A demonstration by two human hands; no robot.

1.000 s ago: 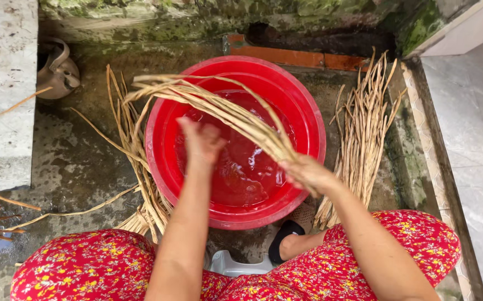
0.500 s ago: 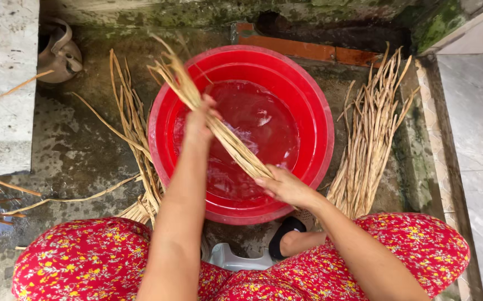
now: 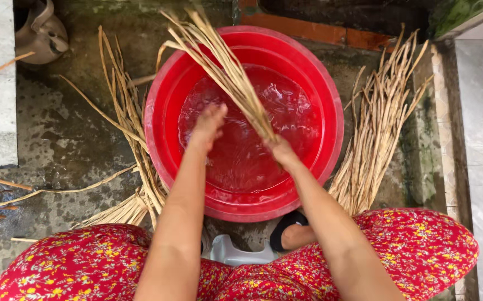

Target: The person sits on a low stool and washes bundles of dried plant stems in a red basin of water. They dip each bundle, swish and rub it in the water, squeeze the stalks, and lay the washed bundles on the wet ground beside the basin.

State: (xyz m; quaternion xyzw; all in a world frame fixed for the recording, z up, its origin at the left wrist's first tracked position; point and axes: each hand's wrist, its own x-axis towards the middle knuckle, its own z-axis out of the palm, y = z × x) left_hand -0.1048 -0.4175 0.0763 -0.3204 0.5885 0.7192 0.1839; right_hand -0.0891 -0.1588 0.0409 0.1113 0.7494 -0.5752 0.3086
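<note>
A round red basin (image 3: 330,111) holding water stands on the wet concrete floor in front of me. My right hand (image 3: 280,150) grips the lower end of a bundle of long dry straw-coloured stalks (image 3: 225,67), which slants up and to the far left over the basin. My left hand (image 3: 207,127) hovers over the water just left of the bundle, fingers together and blurred; it holds nothing that I can make out.
A loose pile of the same stalks (image 3: 378,134) lies right of the basin, another pile (image 3: 127,128) left of it. A metal kettle (image 3: 41,30) sits at far left. Pale slabs flank both sides. My red flowered trousers (image 3: 74,267) and a grey stool (image 3: 233,253) are below.
The bundle has swung from lying across the basin to standing more upright. My right hand moved toward the basin's centre, and my left hand came off the stalks.
</note>
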